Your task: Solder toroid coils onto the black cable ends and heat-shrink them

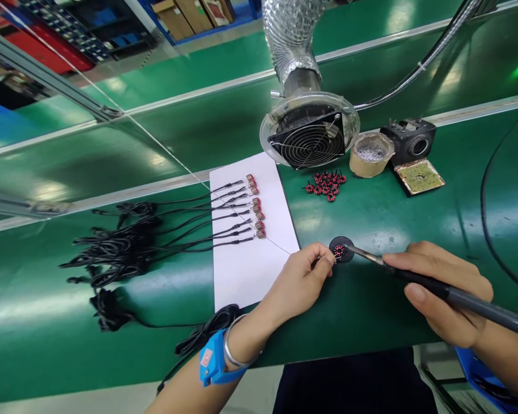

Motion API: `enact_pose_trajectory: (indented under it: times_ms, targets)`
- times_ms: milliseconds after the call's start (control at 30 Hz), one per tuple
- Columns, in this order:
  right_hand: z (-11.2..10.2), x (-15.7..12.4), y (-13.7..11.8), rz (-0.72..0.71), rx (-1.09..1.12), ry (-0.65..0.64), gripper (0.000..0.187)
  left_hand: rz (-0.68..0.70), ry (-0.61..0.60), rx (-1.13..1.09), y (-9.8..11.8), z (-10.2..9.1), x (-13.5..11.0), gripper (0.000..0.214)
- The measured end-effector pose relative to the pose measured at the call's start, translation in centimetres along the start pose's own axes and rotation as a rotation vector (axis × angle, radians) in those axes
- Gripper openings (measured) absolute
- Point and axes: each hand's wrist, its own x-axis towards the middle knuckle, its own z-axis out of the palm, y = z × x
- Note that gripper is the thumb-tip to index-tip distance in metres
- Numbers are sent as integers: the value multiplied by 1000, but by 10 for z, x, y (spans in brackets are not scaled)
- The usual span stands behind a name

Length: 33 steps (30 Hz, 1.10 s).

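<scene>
A soldering iron [418, 282] is gripped in my right hand [449, 293], its tip pointing left onto a small red-and-black ring-shaped coil [339, 251]. The coil lies on a round black pad [347, 253]. From the other side my left hand [304, 276] is closed in a pinch at the coil's left edge. A thin solder wire [278, 246] comes down from the upper left into this hand. Short wire ends show at the fingertips; the fingers hide what else they hold. A blue wrist strap [216, 359] is on my left wrist.
White paper [242, 276] bears several wired coils [259, 215], their black cables [125, 241] bundled at left. Loose coils [327, 184] lie below the fume-extractor fan [313, 138]. Beyond are a solder-filled cup [371, 155], a sponge tray [418, 176] and a black iron stand [410, 141].
</scene>
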Motion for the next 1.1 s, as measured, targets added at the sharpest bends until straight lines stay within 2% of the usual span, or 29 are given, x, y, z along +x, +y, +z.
enact_pose_trajectory:
  times_ms: [200,533,1100]
  targets:
    - [3,2,-5,-14,26,-26,28,-2,-4,17,-1,-1,1,28]
    - [8,-1,-3,-48,3,-59,29,-1,-12,-1,5,-1,0,26]
    - [11,1,-4,-128,-51,-75,31,23,-14,18,0,1,0,28]
